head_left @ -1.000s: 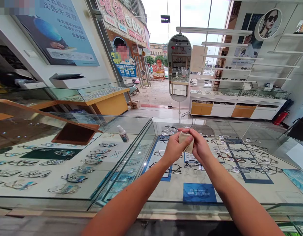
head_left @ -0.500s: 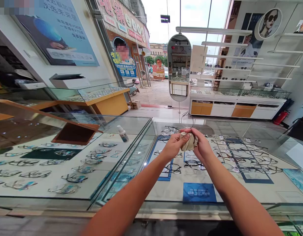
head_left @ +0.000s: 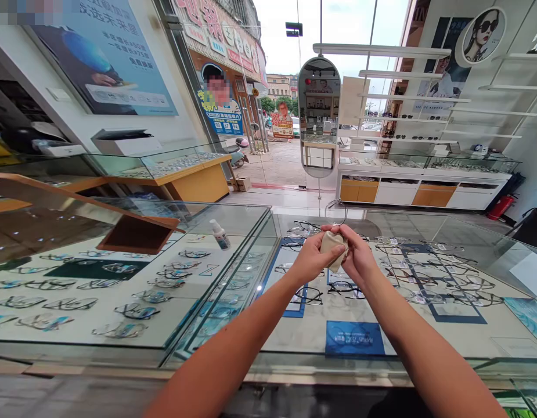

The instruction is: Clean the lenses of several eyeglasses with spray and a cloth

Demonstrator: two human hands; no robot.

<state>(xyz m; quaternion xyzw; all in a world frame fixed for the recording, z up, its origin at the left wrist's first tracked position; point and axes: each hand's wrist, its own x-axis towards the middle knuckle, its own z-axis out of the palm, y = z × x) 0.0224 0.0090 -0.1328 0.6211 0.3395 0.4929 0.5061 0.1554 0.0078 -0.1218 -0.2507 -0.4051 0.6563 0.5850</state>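
A pale beige cleaning cloth (head_left: pixel 332 247) is bunched between my hands above the glass counter. My left hand (head_left: pixel 312 255) is closed on it, thumb pressed across its front. Beside it, my right hand (head_left: pixel 359 254) is closed at the cloth's right edge, with fingers gripping a thin-framed pair of eyeglasses (head_left: pixel 336 212). One round rim of the glasses sticks up beyond my fingertips; the rest is hidden behind the cloth and fingers. Under the glass below lie several rows of eyeglasses, including a dark-framed pair (head_left: pixel 345 288) just beneath my hands.
A small white spray bottle (head_left: pixel 219 234) stands on the left showcase. A tilted wooden-framed counter mirror (head_left: pixel 135 233) is at far left. Inside the case lies a blue card (head_left: pixel 355 338). Beyond the counter stand an oval mirror (head_left: pixel 319 116) and a white display cabinet (head_left: pixel 394 193).
My left thumb has slid down and right over the cloth, and the cloth's folds have shifted. The eyeglasses rim remains above my fingers, slightly turned. The whole view has shifted a little.
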